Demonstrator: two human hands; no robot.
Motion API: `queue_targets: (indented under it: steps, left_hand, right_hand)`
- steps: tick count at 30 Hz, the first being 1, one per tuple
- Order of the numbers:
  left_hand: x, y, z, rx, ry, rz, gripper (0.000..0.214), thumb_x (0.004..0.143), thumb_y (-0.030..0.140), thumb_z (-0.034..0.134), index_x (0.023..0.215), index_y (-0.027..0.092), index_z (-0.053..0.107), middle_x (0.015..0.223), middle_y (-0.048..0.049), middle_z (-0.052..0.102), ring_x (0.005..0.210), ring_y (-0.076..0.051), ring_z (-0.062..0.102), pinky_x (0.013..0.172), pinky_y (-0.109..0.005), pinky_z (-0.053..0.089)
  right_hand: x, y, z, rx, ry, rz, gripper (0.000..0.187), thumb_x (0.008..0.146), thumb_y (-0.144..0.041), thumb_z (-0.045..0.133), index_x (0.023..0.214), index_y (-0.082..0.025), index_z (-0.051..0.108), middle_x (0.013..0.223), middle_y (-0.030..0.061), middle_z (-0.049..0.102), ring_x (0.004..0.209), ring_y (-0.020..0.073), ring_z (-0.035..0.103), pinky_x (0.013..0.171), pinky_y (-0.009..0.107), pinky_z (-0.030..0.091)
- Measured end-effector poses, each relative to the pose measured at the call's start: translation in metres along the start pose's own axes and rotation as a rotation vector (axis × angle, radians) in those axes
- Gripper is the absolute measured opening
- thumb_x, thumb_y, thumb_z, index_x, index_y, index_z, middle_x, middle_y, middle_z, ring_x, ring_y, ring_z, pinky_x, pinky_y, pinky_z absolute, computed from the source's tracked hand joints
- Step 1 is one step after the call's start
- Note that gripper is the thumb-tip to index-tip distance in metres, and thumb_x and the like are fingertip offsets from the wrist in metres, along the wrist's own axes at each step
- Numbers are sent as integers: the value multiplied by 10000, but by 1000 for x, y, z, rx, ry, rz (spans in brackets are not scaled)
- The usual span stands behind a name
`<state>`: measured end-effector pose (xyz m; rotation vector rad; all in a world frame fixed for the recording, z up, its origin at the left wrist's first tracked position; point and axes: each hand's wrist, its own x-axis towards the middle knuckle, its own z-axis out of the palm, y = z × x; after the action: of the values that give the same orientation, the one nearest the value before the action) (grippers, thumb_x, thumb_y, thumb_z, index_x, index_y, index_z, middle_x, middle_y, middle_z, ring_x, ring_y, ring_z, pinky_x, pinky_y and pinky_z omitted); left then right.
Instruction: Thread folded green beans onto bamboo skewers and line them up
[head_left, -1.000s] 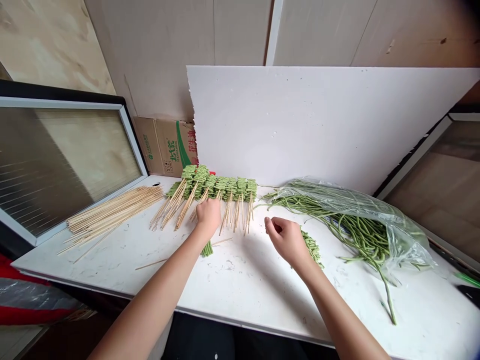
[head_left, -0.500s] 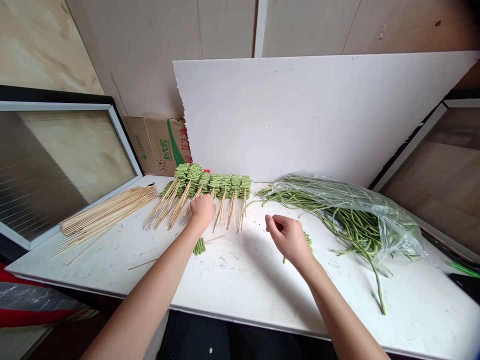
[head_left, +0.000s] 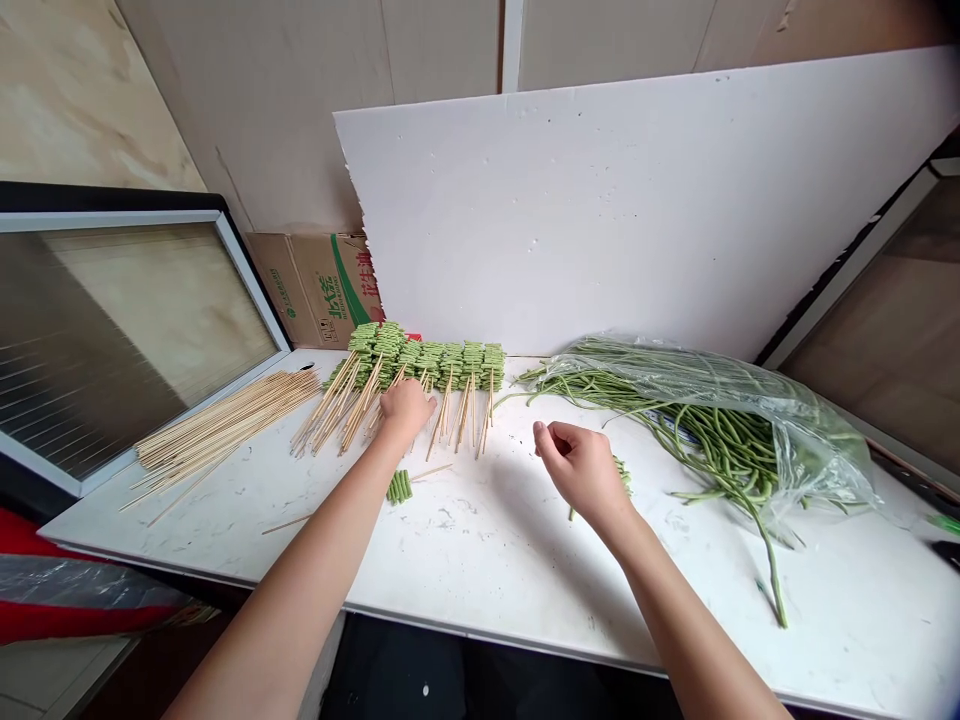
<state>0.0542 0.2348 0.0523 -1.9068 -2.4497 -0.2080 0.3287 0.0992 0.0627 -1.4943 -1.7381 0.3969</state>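
Observation:
My left hand is closed at the front of the row of skewered green beans, among the bare stick ends. Its fingertips are turned away, so what they grip is hidden. My right hand hovers over the table with its fingers curled in, and nothing shows in it. Partly behind that hand lie some cut bean pieces. Below my left wrist, a small bundle of cut beans lies on a skewer whose point sticks out to the right.
Loose bamboo skewers are heaped at the left. Long green beans spill from a clear plastic bag at the right. A white board leans behind the white table, with a cardboard box at back left.
The camera view has tilted and shifted slightly. Both hands keep nearly the same place and pose, the left still at the skewer sticks.

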Motion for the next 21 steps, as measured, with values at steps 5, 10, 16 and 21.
queue_targets:
  steps: [5, 10, 16, 21]
  left_hand:
    - [13, 5, 7, 9, -64, -17, 376, 898, 415, 724, 1150, 138, 759, 1216, -206, 766, 1156, -323, 732, 907, -345, 568]
    - [18, 2, 4, 3, -59, -37, 235, 924, 249, 672, 1111, 141, 765, 1202, -198, 773, 1117, -301, 745, 877, -324, 574]
    - [21, 1, -3, -1, -14, -52, 220, 932, 180, 640, 1111, 129, 757, 1183, -215, 769, 1095, -309, 750, 880, -344, 585]
    - [20, -3, -9, -3, 12, -64, 243, 965, 162, 593, 1150, 116, 744, 1197, -230, 760, 1118, -317, 743, 896, -353, 588]
  right_hand:
    - [-3, -5, -3, 21, -5, -6, 515, 1023, -499, 491, 603, -211, 574, 505, 1, 501, 498, 148, 398, 555, 315, 269]
    - [-4, -9, -2, 23, -29, 6, 514, 1024, -499, 484, 604, -214, 571, 496, -7, 487, 492, 145, 388, 561, 324, 264]
    - [-4, -7, 2, 18, -45, 2, 511, 1023, -502, 481, 610, -216, 573, 502, -6, 500, 489, 146, 397, 566, 325, 273]
    - [-3, -7, 2, 21, -40, -1, 512, 1021, -503, 485, 608, -213, 573, 504, -3, 503, 490, 144, 398, 568, 323, 276]
